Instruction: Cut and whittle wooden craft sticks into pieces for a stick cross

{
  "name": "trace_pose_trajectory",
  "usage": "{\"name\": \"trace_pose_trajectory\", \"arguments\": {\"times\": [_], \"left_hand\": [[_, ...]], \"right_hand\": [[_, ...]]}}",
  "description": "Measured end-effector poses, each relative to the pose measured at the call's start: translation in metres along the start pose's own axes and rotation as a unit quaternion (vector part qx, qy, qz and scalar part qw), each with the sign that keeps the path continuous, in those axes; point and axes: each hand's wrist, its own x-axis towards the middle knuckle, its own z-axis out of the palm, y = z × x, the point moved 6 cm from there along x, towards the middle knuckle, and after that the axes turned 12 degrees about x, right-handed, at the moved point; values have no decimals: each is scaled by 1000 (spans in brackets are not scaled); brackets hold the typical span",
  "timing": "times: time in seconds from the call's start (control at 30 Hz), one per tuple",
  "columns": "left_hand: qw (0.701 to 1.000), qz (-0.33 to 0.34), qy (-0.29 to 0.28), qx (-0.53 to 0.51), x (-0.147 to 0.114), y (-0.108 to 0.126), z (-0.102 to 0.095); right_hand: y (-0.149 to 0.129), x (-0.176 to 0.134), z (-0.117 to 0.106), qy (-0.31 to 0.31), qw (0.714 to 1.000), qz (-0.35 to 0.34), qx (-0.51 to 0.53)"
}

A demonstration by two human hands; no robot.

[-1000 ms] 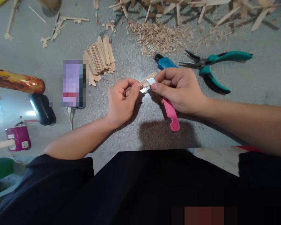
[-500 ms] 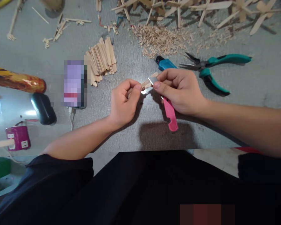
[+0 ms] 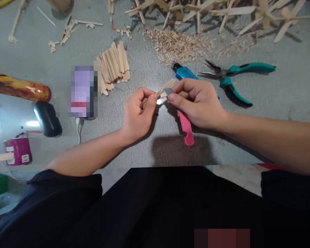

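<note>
Landmark: chip heap (image 3: 181, 46). Wooden stick (image 3: 168, 83) in work on its near side, rounded end pointing up and right. Left hand (image 3: 139, 110): thumb and forefinger pinched on the stick. Right hand (image 3: 197, 101): thumb and fingers closed around a pink-handled cutter (image 3: 186, 129), blade at the stick; whether the edge bites, cannot tell. Progress, judged: much cutting done, given the heap; crossed-stick pieces (image 3: 198, 8) stand assembled beyond it. Held stick not visibly severed. Apparently left: the stick pile (image 3: 113, 63), left of the heap, uncut as far as seen.
</note>
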Motion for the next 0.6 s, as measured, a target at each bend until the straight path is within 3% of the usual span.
{"name": "trace_pose_trajectory", "arguments": {"times": [0.6], "left_hand": [[999,-20,-19,18,-3,-3,-1]], "right_hand": [[12,5,-10,1,1000,-13,25]]}}
